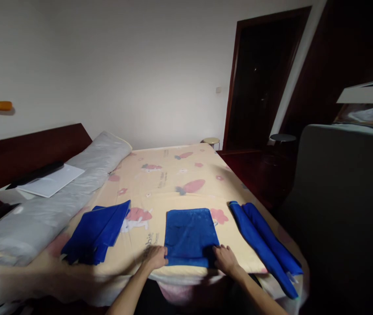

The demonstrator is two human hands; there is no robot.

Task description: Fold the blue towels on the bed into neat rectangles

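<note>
A blue cloth (191, 234), folded into a flat near-square, lies on the bed close to its front edge. My left hand (157, 257) has its fingers closed on the cloth's near left edge. At the near right edge, my right hand (224, 258) pinches the same cloth. Off to the left rests another blue cloth (96, 232), loosely folded with uneven corners. Two long, narrow blue cloth rolls or folds (265, 245) lie side by side on the right; whether they are joined is not clear.
The bed (160, 183) has a cream sheet with a carrot and rabbit print. A long grey pillow (101, 157) runs along the headboard (32, 151), with a white flat item (53, 179) on it. A dark upright panel (343, 197) stands at the right, and stools (211, 141) are beyond.
</note>
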